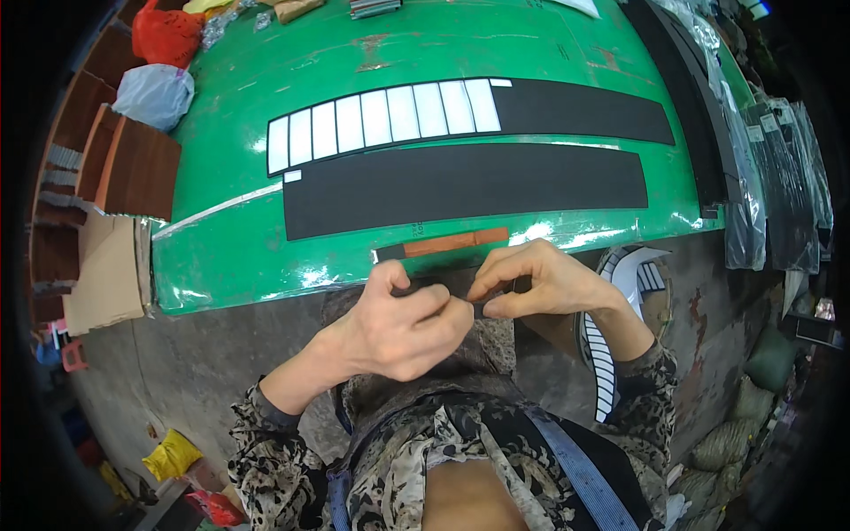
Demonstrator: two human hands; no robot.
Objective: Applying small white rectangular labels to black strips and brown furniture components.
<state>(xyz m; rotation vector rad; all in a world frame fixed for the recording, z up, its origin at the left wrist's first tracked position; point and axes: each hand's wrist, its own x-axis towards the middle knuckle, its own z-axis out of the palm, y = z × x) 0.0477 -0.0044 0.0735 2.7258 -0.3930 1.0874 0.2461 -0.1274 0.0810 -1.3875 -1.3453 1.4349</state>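
Observation:
My left hand (407,327) is curled with its fingers folded in, just off the near edge of the table. Close beside it, my right hand (549,279) has its thumb and fingers bent into a pinch. Whatever lies between the fingers is too small or hidden to make out. Beyond them, a long black strip (460,188) lies flat, with a small white patch at its left end. Behind that is a second black strip (584,111), its left half covered with several white panels (376,117). A narrow brown bar with a dark end (456,241) rests near the table's edge.
The green table (496,49) carries a red bag (166,34) and a whitish plastic bag (155,96) at far left. Brown boards (142,168) are stacked left. Long dark panels (686,106) line the right. A black-and-white striped strip (602,376) hangs by my right forearm.

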